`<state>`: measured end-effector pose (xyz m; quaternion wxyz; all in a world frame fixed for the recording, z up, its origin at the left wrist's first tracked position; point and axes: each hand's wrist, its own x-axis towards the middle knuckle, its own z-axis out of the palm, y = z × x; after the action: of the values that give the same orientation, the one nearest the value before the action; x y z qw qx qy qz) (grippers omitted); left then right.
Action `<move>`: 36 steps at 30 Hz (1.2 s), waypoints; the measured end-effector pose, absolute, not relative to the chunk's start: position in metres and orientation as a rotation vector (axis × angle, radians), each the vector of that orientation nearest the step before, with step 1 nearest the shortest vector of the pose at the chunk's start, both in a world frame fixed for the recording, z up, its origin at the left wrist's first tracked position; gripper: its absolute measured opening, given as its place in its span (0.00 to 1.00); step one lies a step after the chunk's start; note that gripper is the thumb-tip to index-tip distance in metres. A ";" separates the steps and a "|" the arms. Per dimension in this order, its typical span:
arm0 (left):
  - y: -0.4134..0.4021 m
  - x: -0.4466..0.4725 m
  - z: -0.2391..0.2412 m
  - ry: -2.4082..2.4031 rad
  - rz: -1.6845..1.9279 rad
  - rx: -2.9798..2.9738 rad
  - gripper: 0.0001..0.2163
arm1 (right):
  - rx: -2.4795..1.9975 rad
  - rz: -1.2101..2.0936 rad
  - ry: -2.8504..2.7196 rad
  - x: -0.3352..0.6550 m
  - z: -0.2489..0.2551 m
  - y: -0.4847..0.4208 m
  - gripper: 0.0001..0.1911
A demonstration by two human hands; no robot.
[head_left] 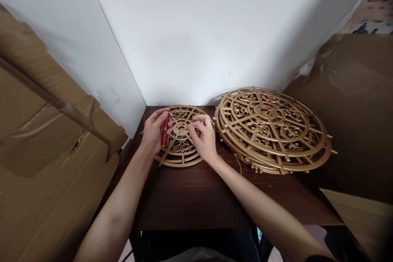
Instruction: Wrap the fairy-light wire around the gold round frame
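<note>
A round gold lattice frame (181, 134) with scrollwork and spokes lies flat on the dark brown table, between my two hands. My left hand (151, 133) grips a slim red pen-like tool (165, 132), held nearly upright over the frame's left side. Over the right part of the frame, my right hand (204, 138) has thumb and fingertips pinched together close to the central hub. Whatever sits between those fingertips is too small to make out.
Several larger gold lattice frames (274, 117) are stacked at the right, with thin wires on top. A yellow wire (238, 164) hangs by the stack. Cardboard (52, 163) stands at the left, more cardboard (356, 131) at the right. A white wall (196, 41) rises behind the table (184, 200).
</note>
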<state>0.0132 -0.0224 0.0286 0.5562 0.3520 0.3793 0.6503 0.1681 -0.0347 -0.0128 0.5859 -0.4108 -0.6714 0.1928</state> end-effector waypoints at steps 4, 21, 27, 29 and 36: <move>-0.026 0.014 0.030 0.877 1.445 0.946 0.13 | -0.933 0.798 -1.473 0.168 -0.016 -0.028 0.13; -0.036 0.027 0.023 1.171 0.948 1.949 0.11 | -0.583 1.132 -1.069 0.163 -0.003 -0.036 0.11; -0.038 0.024 0.027 1.250 0.964 2.066 0.11 | -0.518 1.011 -1.039 0.161 -0.016 -0.035 0.17; -0.036 0.021 0.026 1.285 1.049 2.020 0.11 | -0.525 1.014 -1.033 0.160 -0.021 -0.031 0.22; -0.035 0.020 0.024 1.207 1.260 1.789 0.10 | -0.731 1.004 -1.350 0.158 -0.033 -0.021 0.12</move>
<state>0.0202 -0.0347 0.0241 0.3158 0.6793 0.4582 0.4783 0.1580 -0.0206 -0.0332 0.6082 -0.3162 -0.5841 0.4346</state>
